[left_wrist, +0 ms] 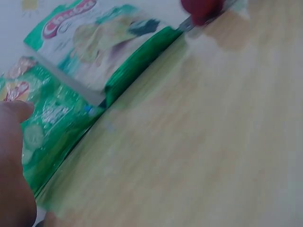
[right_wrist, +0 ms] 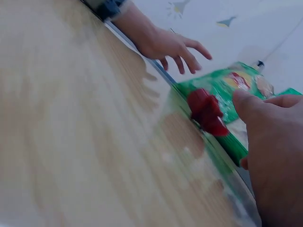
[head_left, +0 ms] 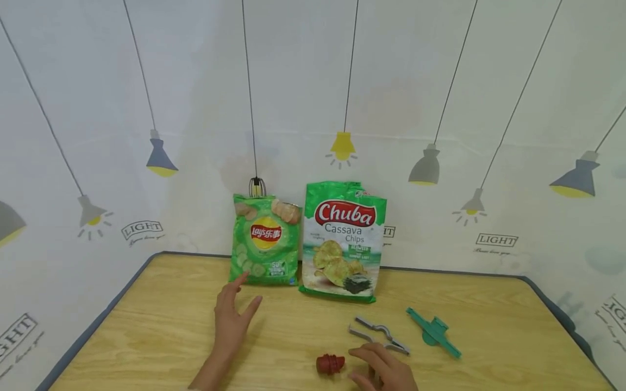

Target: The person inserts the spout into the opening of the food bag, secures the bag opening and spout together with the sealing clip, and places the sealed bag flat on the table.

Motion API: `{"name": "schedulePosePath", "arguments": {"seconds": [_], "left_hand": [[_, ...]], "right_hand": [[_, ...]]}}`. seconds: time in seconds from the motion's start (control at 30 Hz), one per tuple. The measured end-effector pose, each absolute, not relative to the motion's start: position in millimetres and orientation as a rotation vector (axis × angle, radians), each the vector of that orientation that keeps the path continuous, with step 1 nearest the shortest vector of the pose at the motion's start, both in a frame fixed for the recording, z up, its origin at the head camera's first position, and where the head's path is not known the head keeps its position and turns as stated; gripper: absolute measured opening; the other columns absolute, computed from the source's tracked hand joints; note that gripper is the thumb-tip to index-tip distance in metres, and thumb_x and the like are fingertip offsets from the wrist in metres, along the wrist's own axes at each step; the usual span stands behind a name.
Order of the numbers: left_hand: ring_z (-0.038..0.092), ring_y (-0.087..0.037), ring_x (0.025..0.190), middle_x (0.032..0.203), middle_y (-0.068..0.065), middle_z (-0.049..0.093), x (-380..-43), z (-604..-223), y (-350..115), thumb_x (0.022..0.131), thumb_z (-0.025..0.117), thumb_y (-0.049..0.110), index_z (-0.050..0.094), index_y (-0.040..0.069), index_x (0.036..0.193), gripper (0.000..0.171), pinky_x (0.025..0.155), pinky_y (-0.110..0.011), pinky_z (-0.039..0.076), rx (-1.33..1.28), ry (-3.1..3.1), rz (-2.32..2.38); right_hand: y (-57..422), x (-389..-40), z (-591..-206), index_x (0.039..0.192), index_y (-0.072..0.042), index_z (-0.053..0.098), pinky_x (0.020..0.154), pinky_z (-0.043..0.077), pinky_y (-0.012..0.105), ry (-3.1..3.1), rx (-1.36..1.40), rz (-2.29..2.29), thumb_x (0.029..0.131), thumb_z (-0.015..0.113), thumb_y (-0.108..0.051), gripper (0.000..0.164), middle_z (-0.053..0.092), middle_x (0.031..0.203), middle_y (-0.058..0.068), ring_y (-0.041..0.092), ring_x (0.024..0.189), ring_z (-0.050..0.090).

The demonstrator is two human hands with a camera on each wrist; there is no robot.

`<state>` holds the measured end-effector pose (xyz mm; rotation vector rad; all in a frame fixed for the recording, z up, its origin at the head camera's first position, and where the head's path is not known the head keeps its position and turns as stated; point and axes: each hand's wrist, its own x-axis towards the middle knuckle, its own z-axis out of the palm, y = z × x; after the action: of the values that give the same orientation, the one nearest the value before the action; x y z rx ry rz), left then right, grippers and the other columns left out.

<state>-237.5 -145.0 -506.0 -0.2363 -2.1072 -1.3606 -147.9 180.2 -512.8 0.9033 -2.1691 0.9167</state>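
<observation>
My left hand (head_left: 232,317) is raised over the table with fingers spread. Its fingertips overlap the lower edge of a green Lay's chip bag (head_left: 264,258) in the head view, and no object shows in its grasp. At the front, my right hand (head_left: 386,370) has loosely bent fingers. Just left of those fingertips lies a small dark red piece (head_left: 330,364) with a rounded body and a ribbed, narrower end. A gap shows between it and the hand. In the right wrist view the red piece (right_wrist: 206,112) appears beyond the thumb.
A Chuba cassava chip bag (head_left: 342,247) stands against the wall beside the Lay's bag. Right of centre lie a grey tong-like clip (head_left: 386,331) and a teal clip (head_left: 434,331) with a wide middle. The wooden table (head_left: 161,326) meets a lamp-printed cloth wall behind.
</observation>
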Motion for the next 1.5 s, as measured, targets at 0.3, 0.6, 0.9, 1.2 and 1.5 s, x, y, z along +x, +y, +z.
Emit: {"name": "schedulePosePath", "arguments": {"seconds": [0.3, 0.6, 0.9, 1.2, 1.5], "left_hand": [[0.043, -0.036, 0.112, 0.129, -0.020, 0.047, -267, -507, -170, 0.083, 0.075, 0.007, 0.046, 0.015, 0.142, 0.066, 0.089, -0.051, 0.035, -0.067, -2.043, -1.404], [0.035, -0.040, 0.125, 0.142, -0.023, 0.036, -284, -504, -188, 0.087, 0.072, 0.013, 0.032, 0.028, 0.150, 0.077, 0.100, -0.061, 0.025, 0.005, -2.081, -1.561], [0.033, -0.042, 0.130, 0.155, -0.007, 0.025, -290, -502, -192, 0.087, 0.073, 0.016, 0.024, 0.033, 0.152, 0.084, 0.101, -0.060, 0.029, -0.079, -2.228, -1.625], [0.039, -0.039, 0.128, 0.148, -0.019, 0.033, -299, -510, -194, 0.085, 0.073, 0.006, 0.018, 0.036, 0.153, 0.092, 0.102, -0.051, 0.032, -0.190, -2.287, -1.607], [0.031, -0.036, 0.133, 0.147, -0.016, 0.034, -302, -507, -199, 0.080, 0.074, -0.002, 0.036, 0.031, 0.148, 0.085, 0.104, -0.054, 0.028, -0.304, -2.372, -1.535]], "right_hand": [[150, -148, -514, 0.116, -0.023, 0.067, 0.060, 0.041, 0.010, -2.109, 1.018, 0.716, 0.078, 0.081, -0.031, 0.041, 0.057, 0.105, -0.008, 0.000, 0.074, 0.051], [131, -151, -513, 0.118, -0.024, 0.065, 0.058, 0.042, 0.012, -2.245, 1.024, 0.691, 0.083, 0.075, -0.034, 0.037, 0.054, 0.109, -0.009, 0.000, 0.078, 0.054], [132, -152, -513, 0.118, -0.023, 0.065, 0.053, 0.037, 0.010, -2.373, 0.946, 0.691, 0.081, 0.077, -0.030, 0.040, 0.055, 0.107, -0.009, -0.003, 0.070, 0.050], [136, -149, -513, 0.116, -0.021, 0.066, 0.052, 0.037, 0.011, -2.387, 0.878, 0.818, 0.077, 0.080, -0.018, 0.041, 0.055, 0.104, -0.008, -0.003, 0.068, 0.050], [134, -149, -515, 0.113, -0.023, 0.068, 0.058, 0.042, 0.012, -2.313, 0.838, 0.833, 0.073, 0.084, -0.017, 0.044, 0.055, 0.103, -0.015, -0.001, 0.075, 0.056]]}}
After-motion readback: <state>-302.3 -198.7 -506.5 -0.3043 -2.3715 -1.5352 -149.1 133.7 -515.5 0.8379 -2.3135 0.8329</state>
